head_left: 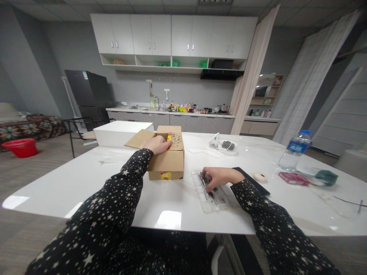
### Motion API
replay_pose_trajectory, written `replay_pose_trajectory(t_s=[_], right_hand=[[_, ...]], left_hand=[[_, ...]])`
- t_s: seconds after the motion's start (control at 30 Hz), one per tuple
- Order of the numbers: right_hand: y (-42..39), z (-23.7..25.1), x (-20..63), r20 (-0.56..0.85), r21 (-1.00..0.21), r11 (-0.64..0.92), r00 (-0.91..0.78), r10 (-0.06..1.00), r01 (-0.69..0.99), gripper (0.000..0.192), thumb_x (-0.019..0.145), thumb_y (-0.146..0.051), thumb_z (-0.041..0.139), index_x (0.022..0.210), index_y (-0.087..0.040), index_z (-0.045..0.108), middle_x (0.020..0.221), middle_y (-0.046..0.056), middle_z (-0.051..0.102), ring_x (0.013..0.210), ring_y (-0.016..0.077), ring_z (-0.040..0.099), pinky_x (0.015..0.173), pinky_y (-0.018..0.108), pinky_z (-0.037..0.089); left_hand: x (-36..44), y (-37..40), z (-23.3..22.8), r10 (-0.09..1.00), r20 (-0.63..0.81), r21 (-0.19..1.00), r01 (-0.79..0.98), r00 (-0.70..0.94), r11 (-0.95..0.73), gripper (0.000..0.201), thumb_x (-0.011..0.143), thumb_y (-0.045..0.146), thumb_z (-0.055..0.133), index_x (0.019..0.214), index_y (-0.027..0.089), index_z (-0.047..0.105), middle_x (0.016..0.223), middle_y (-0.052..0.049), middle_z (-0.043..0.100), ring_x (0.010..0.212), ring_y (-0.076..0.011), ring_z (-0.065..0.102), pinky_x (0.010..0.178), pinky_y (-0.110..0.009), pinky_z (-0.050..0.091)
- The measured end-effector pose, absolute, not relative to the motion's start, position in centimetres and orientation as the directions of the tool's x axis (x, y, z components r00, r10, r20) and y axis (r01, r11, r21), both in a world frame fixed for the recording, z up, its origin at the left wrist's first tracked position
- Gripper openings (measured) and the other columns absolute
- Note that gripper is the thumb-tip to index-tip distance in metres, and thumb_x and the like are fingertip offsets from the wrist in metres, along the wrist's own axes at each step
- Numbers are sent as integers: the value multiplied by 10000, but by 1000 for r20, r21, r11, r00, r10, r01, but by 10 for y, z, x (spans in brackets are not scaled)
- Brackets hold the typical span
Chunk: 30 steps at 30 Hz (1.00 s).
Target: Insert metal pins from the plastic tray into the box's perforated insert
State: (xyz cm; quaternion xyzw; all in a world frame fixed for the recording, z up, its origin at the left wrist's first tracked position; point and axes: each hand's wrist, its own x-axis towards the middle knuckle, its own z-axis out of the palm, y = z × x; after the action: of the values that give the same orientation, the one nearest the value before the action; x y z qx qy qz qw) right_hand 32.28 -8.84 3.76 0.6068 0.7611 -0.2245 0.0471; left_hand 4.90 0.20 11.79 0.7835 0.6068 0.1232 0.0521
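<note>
An open brown cardboard box (167, 162) stands on the white table with its flaps folded out. My left hand (158, 144) lies over its left edge, the fingers curled on the cardboard and their tips partly hidden. The right flap (177, 141) carries several dark holes or small marks beside a red and yellow label. To the right of the box, a shallow clear plastic case (205, 206) holds several slim metal tools (211, 196). My right hand (215, 178) reaches down into this case, its fingers closed around some of the tools. Their exact kind is too small to tell.
A black flat object (259, 186) lies under my right forearm, with a round beige item (260, 177) beside it. Farther right are a water bottle (295, 151) and a red packet (293, 178). A white device (226, 147) and a white box (122, 133) sit farther back.
</note>
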Motion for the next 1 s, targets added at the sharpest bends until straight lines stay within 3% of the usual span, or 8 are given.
replay_pose_trajectory(t_s=[0.2,0.63,1.0], right_hand=[[-89,38,323,-346,-283,182,-277,896,942,747,600,-510,815,1240,-197,589,995,39,672,782,195,600,653,285,427],[-88,36,324,-300,-345,173,-283,911,922,615,559,-447,856,1082,-209,635,865,16,671,686,182,580,596,292,414],[-89,35,324,-302,-350,196,-309,902,916,551,600,-420,824,1034,-215,554,846,-1,646,694,174,563,586,281,396]], left_hand=[[49,1,119,968,123,236,941,220,-244,627,848,726,368,882,225,743,1220,-123,726,1130,-349,660,990,-456,475],[49,0,119,965,131,220,943,226,-251,631,855,722,364,856,223,750,1201,-122,733,1130,-354,666,961,-437,495],[48,3,117,964,135,226,941,227,-253,631,850,724,364,836,220,744,1178,-123,739,1109,-349,671,964,-441,488]])
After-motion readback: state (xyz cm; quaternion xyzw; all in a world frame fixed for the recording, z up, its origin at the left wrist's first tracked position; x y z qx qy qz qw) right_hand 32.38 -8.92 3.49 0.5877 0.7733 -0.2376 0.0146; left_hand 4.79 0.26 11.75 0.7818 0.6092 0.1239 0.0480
